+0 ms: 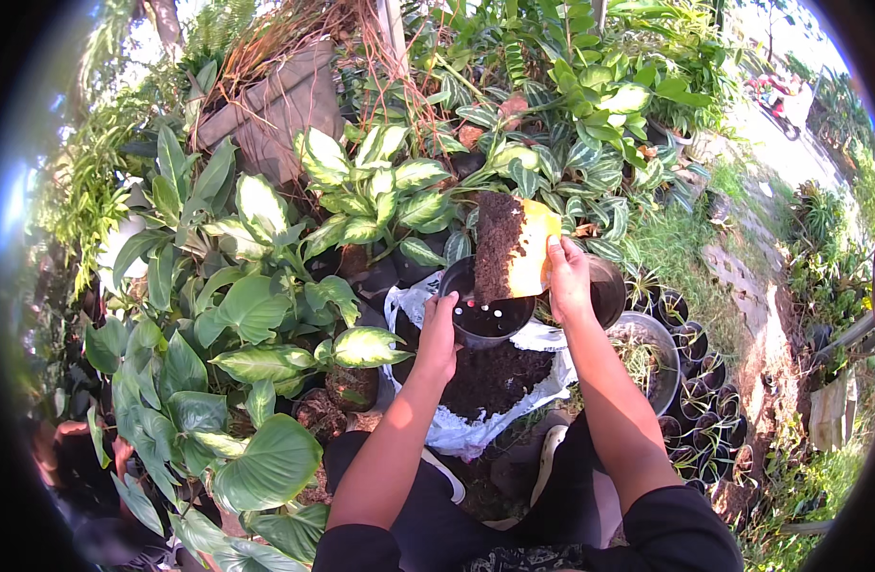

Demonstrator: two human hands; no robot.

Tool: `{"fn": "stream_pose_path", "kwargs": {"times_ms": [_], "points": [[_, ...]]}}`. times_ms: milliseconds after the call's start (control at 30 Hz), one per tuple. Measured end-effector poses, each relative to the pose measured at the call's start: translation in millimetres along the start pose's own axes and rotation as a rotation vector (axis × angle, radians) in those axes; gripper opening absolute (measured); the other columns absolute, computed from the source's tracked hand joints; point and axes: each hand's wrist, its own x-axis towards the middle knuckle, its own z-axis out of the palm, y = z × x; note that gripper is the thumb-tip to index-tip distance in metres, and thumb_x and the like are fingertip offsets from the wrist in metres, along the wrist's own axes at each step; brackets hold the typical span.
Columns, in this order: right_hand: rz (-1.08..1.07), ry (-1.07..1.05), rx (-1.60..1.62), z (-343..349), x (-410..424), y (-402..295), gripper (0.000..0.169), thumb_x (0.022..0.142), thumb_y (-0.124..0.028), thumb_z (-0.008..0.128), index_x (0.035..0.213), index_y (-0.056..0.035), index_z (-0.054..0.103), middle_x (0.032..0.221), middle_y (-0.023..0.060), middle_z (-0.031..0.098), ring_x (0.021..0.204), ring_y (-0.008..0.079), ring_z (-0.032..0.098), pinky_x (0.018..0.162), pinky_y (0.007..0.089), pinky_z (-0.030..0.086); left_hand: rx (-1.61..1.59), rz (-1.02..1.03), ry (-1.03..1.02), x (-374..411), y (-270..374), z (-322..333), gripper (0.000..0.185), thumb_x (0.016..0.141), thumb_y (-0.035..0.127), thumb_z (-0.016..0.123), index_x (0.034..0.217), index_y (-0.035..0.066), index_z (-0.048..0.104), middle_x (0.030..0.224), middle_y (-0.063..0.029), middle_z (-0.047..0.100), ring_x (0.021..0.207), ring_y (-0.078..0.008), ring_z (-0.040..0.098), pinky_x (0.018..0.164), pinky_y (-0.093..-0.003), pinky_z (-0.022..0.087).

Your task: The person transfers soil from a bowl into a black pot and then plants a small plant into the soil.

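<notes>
My left hand (441,330) grips the rim of a black plastic plant pot (491,325). Small bright spots that look like drainage holes show in its dark bottom. In my right hand (570,275) is a yellow piece of sheet or scoop (539,247), its left part covered with dark soil (496,247). That soil-covered part is tilted over the pot's right side. Below both hands lies an opened white plastic sack (466,432) holding dark potting soil (498,375).
A second round pot (606,292) and a grey basin with dry grass (645,354) stand to the right. Beyond them are several small black seedling pots (695,400). Variegated leafy plants (380,182) crowd the left and far side. A fabric planter (287,107) leans at the back.
</notes>
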Motion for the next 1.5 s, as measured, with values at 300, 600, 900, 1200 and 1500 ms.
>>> {"fn": "stream_pose_path", "kwargs": {"times_ms": [300, 600, 900, 1200, 1500], "points": [[-0.045, -0.023, -0.017, -6, -4, -2, 0.027, 0.104, -0.021, 0.054, 0.117, 0.0013, 0.062, 0.107, 0.0051, 0.068, 0.094, 0.01, 0.061, 0.084, 0.0271, 0.049, 0.044, 0.016, -0.063, 2, 12, 3, 0.042, 0.095, 0.037, 0.058, 0.128, 0.013, 0.047, 0.117, -0.004, 0.059, 0.102, -0.0164, 0.063, 0.078, -0.0353, 0.052], [-0.16, -0.029, -0.009, 13, -8, 4, 0.025, 0.105, -0.023, 0.053, 0.112, -0.0003, 0.063, 0.091, -0.001, 0.063, 0.077, 0.0057, 0.054, 0.07, 0.0239, 0.043, -0.029, -0.023, -0.095, 2, 13, -19, 0.026, 0.096, 0.036, 0.058, 0.116, 0.018, 0.059, 0.107, -0.0008, 0.07, 0.095, -0.0154, 0.066, 0.079, -0.0363, 0.05], [-0.324, -0.061, -0.162, 36, -20, -5, 0.024, 0.105, -0.022, 0.053, 0.112, -0.0017, 0.063, 0.08, -0.0046, 0.058, 0.065, 0.0022, 0.048, 0.057, 0.0204, 0.04, -0.008, 0.031, -0.157, 7, 25, -25, 0.024, 0.097, 0.034, 0.058, 0.116, 0.018, 0.059, 0.103, 0.0018, 0.069, 0.089, -0.0125, 0.066, 0.073, -0.0321, 0.05], [-0.438, 0.164, 0.024, 40, -21, -18, 0.029, 0.107, -0.025, 0.05, 0.117, 0.0005, 0.061, 0.097, 0.0016, 0.064, 0.086, 0.0068, 0.058, 0.076, 0.0239, 0.048, -0.032, 0.074, -0.089, 13, 23, -48, 0.026, 0.097, 0.035, 0.056, 0.116, 0.018, 0.058, 0.103, 0.0018, 0.068, 0.088, -0.0126, 0.065, 0.07, -0.0334, 0.051], [-0.17, 0.382, 0.056, -26, 12, 45, 0.021, 0.106, -0.016, 0.049, 0.113, -0.0014, 0.062, 0.097, 0.0024, 0.066, 0.082, 0.0106, 0.059, 0.076, 0.0275, 0.049, -0.069, 0.08, -0.04, 13, 31, -64, 0.035, 0.094, 0.04, 0.056, 0.119, 0.017, 0.06, 0.104, -0.0017, 0.069, 0.09, -0.0157, 0.065, 0.076, -0.0362, 0.05]]}}
